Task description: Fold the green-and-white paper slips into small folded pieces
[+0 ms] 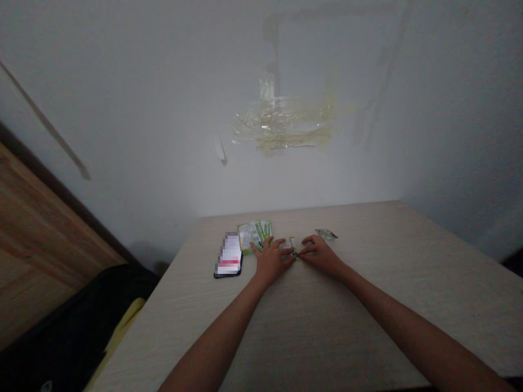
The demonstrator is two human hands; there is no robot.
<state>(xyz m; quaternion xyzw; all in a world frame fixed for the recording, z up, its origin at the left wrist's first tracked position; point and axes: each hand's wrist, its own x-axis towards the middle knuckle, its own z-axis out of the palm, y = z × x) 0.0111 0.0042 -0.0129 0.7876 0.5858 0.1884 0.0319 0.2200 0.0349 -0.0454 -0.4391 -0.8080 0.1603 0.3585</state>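
Observation:
Both of my hands rest on a pale wooden table (368, 305) near its far edge. My left hand (271, 260) and my right hand (321, 254) meet at a small packet or item (292, 246), pinching it between their fingertips; it is too small and dim to identify. Green and white sachets (254, 234) lie just beyond my left hand, which partly covers them. A small clear wrapper (326, 234) lies just past my right hand.
A phone (229, 262) lies flat left of my left hand. A white wall with old tape residue (281, 126) rises right behind the table. A dark bag (77, 332) and a wooden panel (36, 239) stand to the left of the table.

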